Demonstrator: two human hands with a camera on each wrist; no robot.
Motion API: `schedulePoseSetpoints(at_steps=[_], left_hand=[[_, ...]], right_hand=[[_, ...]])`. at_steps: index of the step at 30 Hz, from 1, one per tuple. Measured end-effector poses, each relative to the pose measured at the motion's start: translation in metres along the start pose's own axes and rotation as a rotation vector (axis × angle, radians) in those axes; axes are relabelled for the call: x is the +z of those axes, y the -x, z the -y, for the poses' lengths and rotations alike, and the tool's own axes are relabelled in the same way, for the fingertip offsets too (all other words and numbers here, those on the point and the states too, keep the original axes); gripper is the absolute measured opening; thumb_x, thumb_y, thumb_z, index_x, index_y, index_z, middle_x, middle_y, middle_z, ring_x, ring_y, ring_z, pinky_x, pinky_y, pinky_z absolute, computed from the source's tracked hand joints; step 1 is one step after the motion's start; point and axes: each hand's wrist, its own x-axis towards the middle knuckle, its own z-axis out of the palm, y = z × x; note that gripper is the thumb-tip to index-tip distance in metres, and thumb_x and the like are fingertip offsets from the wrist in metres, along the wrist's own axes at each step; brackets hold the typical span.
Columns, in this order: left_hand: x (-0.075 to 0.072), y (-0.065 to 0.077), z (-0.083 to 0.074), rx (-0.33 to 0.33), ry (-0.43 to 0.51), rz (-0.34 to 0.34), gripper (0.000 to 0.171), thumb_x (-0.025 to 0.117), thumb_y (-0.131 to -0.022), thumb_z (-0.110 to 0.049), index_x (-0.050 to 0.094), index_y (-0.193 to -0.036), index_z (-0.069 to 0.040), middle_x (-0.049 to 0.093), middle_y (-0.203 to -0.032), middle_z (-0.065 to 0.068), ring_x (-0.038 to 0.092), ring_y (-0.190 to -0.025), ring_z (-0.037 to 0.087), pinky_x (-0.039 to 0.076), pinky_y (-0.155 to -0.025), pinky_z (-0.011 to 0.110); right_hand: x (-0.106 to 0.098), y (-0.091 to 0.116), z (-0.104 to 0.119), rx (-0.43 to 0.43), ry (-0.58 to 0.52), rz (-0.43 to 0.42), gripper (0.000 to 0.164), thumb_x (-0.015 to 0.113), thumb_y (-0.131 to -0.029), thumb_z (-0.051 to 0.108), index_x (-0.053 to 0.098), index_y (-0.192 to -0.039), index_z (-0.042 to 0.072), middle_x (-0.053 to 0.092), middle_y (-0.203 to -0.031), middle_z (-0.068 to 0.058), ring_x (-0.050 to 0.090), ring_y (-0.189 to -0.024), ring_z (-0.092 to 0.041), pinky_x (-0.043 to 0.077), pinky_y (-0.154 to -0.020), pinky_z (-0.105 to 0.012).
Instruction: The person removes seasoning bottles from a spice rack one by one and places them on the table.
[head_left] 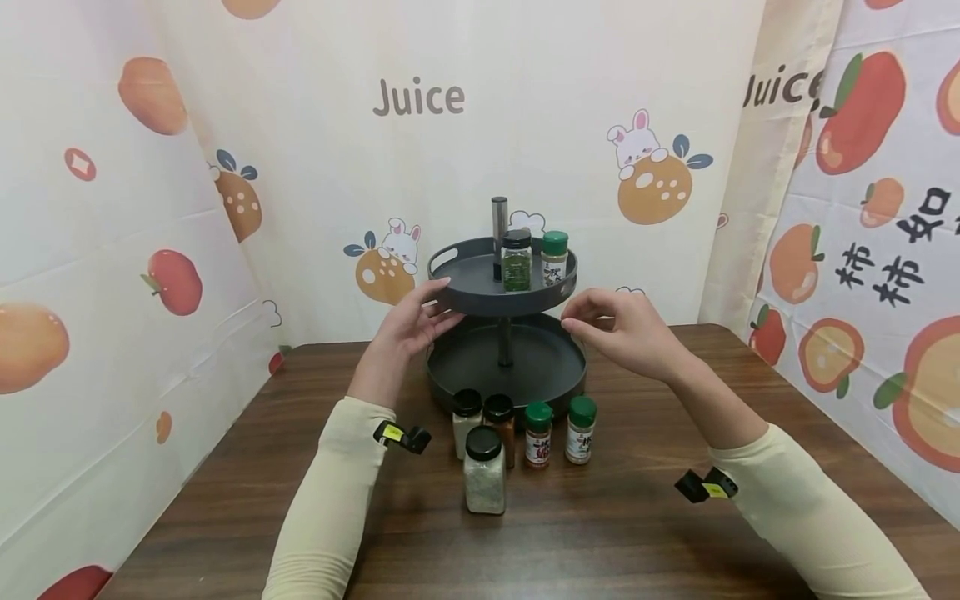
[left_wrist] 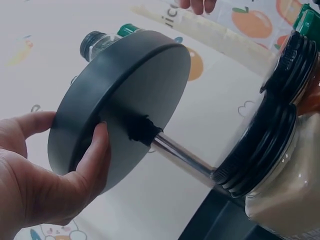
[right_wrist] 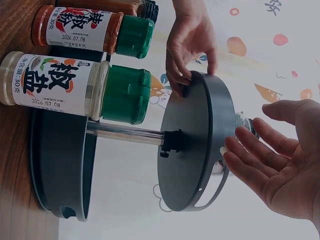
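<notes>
A dark grey two-tier rotating spice rack stands at the middle of the table. My left hand pinches the left rim of its upper tray, thumb on the outer wall and fingers underneath, as the left wrist view shows. On that tray are a black-lidded jar of green herbs and a green-capped shaker. To the right of the tray hovers my right hand, holding nothing. Its fingers are loosely bent close to the rim in the right wrist view.
In front of the lower tray stand two green-capped shakers, one of red powder and one of pale powder. Beside them are black-lidded jars: a pale one nearest, another pale one and an orange-brown one behind.
</notes>
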Motion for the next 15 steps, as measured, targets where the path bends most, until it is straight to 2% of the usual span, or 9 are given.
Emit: schedulePoseSetpoints(at_steps=[3,9,15], left_hand=[[-0.001,0.000,0.000,0.003,-0.012,0.020,0.064,0.076,-0.087,-0.026,0.045,-0.142,-0.017,0.056,-0.119,0.014,0.064,-0.103,0.029,0.050,-0.097,0.045],[0.006,-0.001,0.006,-0.016,-0.078,0.123,0.065,0.073,-0.089,-0.030,0.041,-0.144,-0.015,0.054,-0.120,0.017,0.064,-0.102,0.034,0.062,-0.081,0.042],[0.017,0.001,0.013,-0.035,-0.028,0.135,0.056,0.074,-0.088,-0.019,0.044,-0.135,-0.010,0.056,-0.115,0.018,0.066,-0.095,0.031,0.064,-0.075,0.038]], right_hand=[[0.000,0.000,-0.001,0.006,-0.001,0.005,0.013,0.068,-0.092,0.006,0.068,-0.104,0.001,0.071,-0.094,-0.013,0.065,-0.087,-0.022,0.059,-0.086,-0.053],[0.000,-0.001,-0.002,0.010,0.005,0.008,0.015,0.068,-0.092,0.006,0.068,-0.106,0.001,0.072,-0.095,-0.013,0.066,-0.088,-0.021,0.059,-0.085,-0.053],[0.000,-0.002,-0.005,0.012,-0.003,0.006,0.017,0.068,-0.092,0.007,0.067,-0.108,0.001,0.072,-0.096,-0.014,0.066,-0.089,-0.022,0.059,-0.086,-0.053]])
